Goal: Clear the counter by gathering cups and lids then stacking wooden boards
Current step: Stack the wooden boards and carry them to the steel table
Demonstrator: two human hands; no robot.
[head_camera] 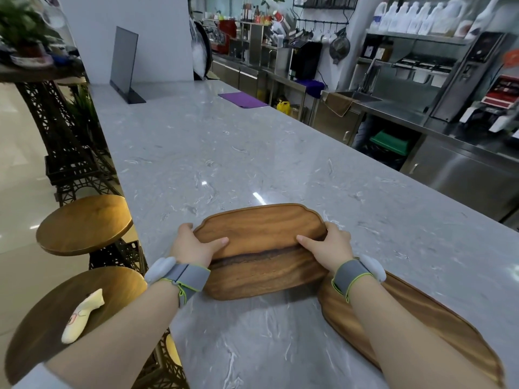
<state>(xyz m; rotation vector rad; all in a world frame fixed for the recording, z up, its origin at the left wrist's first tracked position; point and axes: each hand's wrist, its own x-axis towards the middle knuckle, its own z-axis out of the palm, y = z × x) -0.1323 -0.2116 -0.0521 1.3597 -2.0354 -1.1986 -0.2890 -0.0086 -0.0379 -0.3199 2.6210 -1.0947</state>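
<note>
A grey marbled desk [213, 153] is lit from overhead, with glare spots noted. Round wooden stools [84, 224] are ranged along its left edge over a glossy pale floor [19, 169]. Stainless steel cabinets [463, 169] and shelving [415, 37] are seen behind.

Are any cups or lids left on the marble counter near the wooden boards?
No, the counter near the two wooden boards shows only bare marble, plus a purple mat far off.

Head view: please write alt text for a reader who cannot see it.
Two bare hands, left hand and right hand, hold the ends of a brown oblong wooden board over a grey marble counter. A second, longer wooden board lies on the counter under the right forearm. No cups or lids show.
</note>
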